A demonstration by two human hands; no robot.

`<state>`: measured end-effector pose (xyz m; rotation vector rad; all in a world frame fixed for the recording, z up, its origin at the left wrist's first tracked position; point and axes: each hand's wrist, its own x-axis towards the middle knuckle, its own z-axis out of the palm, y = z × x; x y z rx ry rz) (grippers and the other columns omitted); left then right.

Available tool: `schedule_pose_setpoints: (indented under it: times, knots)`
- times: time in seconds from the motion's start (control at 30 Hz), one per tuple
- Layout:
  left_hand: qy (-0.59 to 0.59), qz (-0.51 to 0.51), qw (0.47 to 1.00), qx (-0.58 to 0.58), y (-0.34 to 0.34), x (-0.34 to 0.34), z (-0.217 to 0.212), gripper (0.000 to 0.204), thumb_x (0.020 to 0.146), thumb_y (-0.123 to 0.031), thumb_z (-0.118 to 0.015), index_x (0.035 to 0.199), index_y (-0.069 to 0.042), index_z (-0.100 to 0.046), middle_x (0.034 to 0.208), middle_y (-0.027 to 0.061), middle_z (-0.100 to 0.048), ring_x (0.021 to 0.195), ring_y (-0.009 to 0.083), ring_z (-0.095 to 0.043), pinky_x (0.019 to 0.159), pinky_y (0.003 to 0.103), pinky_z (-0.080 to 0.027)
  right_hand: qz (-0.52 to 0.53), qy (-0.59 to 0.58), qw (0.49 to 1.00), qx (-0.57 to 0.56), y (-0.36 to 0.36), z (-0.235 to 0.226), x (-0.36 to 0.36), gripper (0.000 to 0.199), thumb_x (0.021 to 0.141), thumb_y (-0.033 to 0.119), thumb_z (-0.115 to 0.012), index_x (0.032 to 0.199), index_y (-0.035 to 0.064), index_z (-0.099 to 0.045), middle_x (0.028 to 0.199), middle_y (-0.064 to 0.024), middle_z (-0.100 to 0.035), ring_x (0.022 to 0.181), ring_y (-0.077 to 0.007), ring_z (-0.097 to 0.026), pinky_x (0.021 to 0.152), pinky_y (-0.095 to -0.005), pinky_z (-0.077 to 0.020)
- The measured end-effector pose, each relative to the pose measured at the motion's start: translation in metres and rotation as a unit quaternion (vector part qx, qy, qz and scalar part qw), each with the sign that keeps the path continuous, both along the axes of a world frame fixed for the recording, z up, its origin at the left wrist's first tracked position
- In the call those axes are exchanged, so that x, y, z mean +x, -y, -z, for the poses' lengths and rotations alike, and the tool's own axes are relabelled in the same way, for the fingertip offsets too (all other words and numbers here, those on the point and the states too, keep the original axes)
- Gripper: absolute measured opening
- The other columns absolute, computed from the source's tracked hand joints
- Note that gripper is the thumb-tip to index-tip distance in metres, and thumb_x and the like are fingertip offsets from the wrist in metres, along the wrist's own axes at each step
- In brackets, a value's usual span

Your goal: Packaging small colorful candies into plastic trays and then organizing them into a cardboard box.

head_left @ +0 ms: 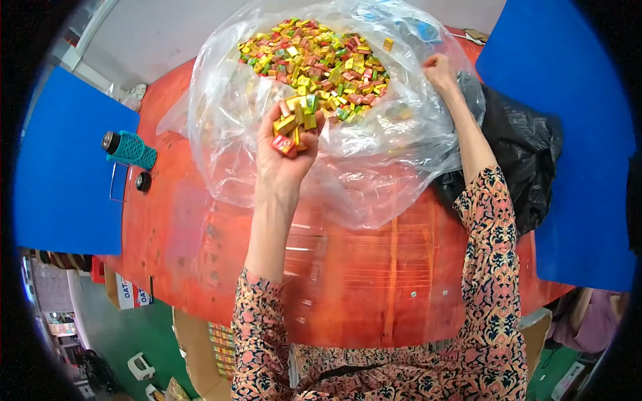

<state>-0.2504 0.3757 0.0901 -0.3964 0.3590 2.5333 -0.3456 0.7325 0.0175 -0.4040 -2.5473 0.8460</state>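
My left hand (286, 154) is turned palm up, fingers curled round a handful of small wrapped blocks (294, 123) in yellow, red and green. It is held over the near left part of a large clear plastic bag (361, 200). Inside the spread bag lies a big heap of the same wrapped blocks (328, 67). Toward the far right, my right hand (439, 71) is closed, its fingers curled, over the bag's right side. What it holds, if anything, is hidden. One loose yellow block (388, 44) shows apart from the heap, left of that hand.
A black plastic bag (521, 147) lies at the right of the red table (348, 287). Blue panels (67, 167) stand at both sides. A bottle in a teal sleeve (137, 150) and a black lid (143, 181) are at the left. Below the near edge stands a cardboard box (190, 347).
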Motion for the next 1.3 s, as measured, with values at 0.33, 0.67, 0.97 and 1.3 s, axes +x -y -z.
schedule_pose_setpoints:
  times: [0.33, 0.67, 0.97, 1.3]
  knots:
    - [-0.003, -0.053, 0.999, 0.011, 0.083, 0.126, 0.016, 0.032, 0.09, -0.03, -0.045, 0.108, -0.006, -0.055, 0.098, 0.0153, -0.057, 0.083, 0.0272, -0.054, 0.036, 0.02, -0.039, -0.23, -0.089, 0.965, 0.092, 0.134, -0.069, 0.03, 0.028, 0.073, 0.018, -0.054, 0.09, -0.0025, -0.063, 0.082, -0.0195, -0.063, 0.078, -0.0289, -0.061, 0.074, -0.0346, -0.0478]
    - [0.041, -0.131, 0.99, -0.032, 0.137, 0.201, 0.029, 0.035, 0.09, -0.031, -0.042, 0.11, -0.005, -0.054, 0.096, 0.0127, -0.058, 0.08, 0.0274, -0.054, 0.036, 0.022, -0.043, -0.099, -0.037, 0.957, 0.271, 0.117, -0.002, -0.02, 0.021, 0.072, 0.017, -0.06, 0.076, -0.0031, -0.063, 0.081, -0.024, -0.062, 0.076, -0.0416, -0.06, 0.072, -0.0468, -0.0485]
    - [0.055, -0.172, 0.983, -0.026, 0.157, 0.223, 0.036, 0.036, 0.091, -0.031, -0.042, 0.113, -0.005, -0.052, 0.094, 0.0122, -0.056, 0.078, 0.0267, -0.053, 0.036, 0.022, -0.042, -0.048, 0.046, 0.974, 0.217, 0.11, 0.003, -0.038, 0.035, 0.07, 0.035, -0.064, 0.081, 0.0025, -0.068, 0.072, -0.0145, -0.065, 0.069, -0.0274, -0.063, 0.065, -0.0371, -0.0479]
    - [0.041, -0.145, 0.989, 0.011, 0.146, 0.218, 0.048, 0.035, 0.091, -0.032, -0.043, 0.11, -0.005, -0.053, 0.096, 0.0135, -0.059, 0.081, 0.0301, -0.058, 0.037, 0.024, -0.043, -0.095, -0.211, 0.968, 0.1, 0.122, -0.041, 0.011, 0.028, 0.08, 0.03, -0.061, 0.097, 0.0086, -0.068, 0.082, -0.0048, -0.067, 0.067, -0.0138, -0.061, 0.063, -0.0276, -0.0472]
